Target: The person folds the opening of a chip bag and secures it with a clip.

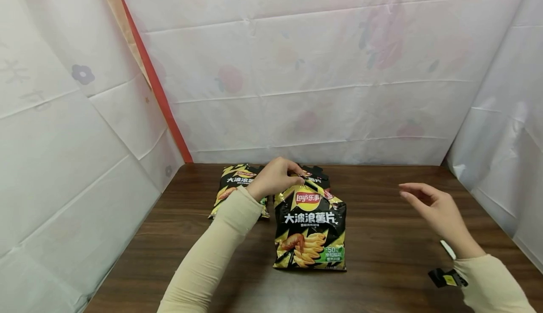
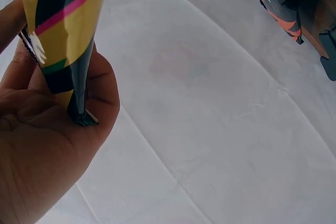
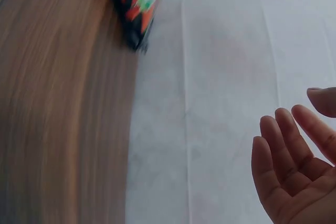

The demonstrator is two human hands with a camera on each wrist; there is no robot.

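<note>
A black and yellow Lay's chip bag [image 1: 309,230] stands upright near the middle of the table, its printed front toward me. My left hand [image 1: 275,178] pinches its folded top corner between thumb and fingers. Close up in the left wrist view, the bag's yellow and black edge [image 2: 68,24] runs down into the curled fingers. My right hand [image 1: 443,211] is off to the right, above the table and away from the bags. Its fingers are gently bent and hold nothing; in the right wrist view the palm [image 3: 310,192] faces the camera.
Another Lay's bag [image 1: 229,188] lies behind my left forearm. A further bag [image 1: 315,179] sits behind the held one, with a black piece [image 1: 320,174] beside its top. A black strap-like item [image 1: 445,277] shows by my right wrist. White printed sheeting [image 1: 297,91] walls the wooden table [image 1: 382,237].
</note>
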